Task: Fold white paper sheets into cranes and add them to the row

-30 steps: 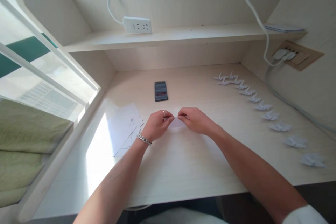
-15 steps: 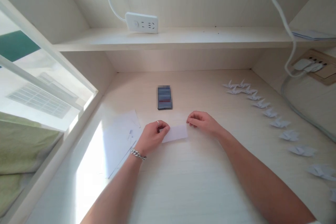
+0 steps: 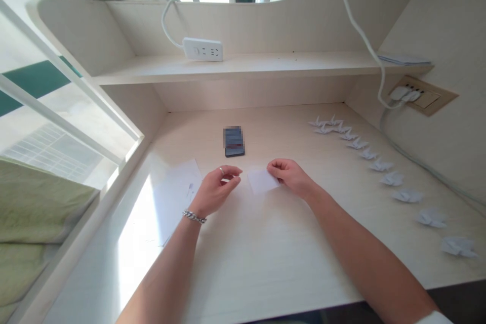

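Note:
A small folded white paper (image 3: 261,181) lies on the pale wooden desk (image 3: 266,253). My right hand (image 3: 290,176) pinches its right edge with curled fingers. My left hand (image 3: 214,190), with a ring and a chain bracelet at the wrist, hovers just left of the paper, fingers loosely curved and apart, holding nothing. A dark phone (image 3: 233,140) lies flat just beyond the hands.
Loose white sheets (image 3: 172,195) lie at the left in sunlight. A curved row of several white paper cranes (image 3: 379,166) runs along the right side. A power strip (image 3: 203,48) sits on the shelf above; a cable leads to a wall socket (image 3: 417,95).
My left hand has let go of the paper and drawn back to the left. The paper now shows as a smaller square held only by my right hand. The camera view shifted.

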